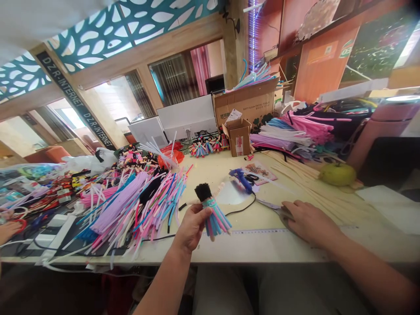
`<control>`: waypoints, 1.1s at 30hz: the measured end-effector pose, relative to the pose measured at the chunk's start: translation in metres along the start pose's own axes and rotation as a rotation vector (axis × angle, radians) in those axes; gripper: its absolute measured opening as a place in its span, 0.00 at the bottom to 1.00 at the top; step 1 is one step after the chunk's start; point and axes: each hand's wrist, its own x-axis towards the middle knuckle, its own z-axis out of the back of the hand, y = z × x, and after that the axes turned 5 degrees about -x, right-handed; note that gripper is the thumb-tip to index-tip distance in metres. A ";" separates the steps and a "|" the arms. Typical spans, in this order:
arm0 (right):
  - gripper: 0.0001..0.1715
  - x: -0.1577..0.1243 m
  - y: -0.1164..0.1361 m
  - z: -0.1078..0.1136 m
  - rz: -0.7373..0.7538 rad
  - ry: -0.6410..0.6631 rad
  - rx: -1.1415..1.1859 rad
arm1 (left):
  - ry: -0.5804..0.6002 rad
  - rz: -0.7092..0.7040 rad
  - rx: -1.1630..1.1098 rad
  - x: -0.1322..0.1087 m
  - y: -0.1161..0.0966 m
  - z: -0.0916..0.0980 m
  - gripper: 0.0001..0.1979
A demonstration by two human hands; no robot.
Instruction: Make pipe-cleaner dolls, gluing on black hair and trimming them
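My left hand (191,225) is closed around a small pipe-cleaner doll (217,218). The doll has a black fuzzy top, a teal band and a skirt of blue, pink and purple strands, and is held above the table's front part. Farther right, my right hand (310,222) is closed over the handles of a pair of scissors (269,204), whose blades point left along the tabletop. The fingers partly hide the handles. Between and beyond the hands lies a blue glue gun (242,180), its black cord running toward the doll.
Piles of coloured pipe cleaners (120,205) cover the left side. More bundles (295,131) lie at the back right, near a green fruit (337,174) and a pink bottle (374,131). A ruler (262,231) lies near the front. Finished dolls (208,146) stand behind. Another person's hand (9,225) shows far left.
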 end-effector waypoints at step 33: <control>0.31 -0.008 0.052 0.086 0.152 0.828 1.258 | 0.392 0.327 0.296 0.013 -0.048 -0.001 0.14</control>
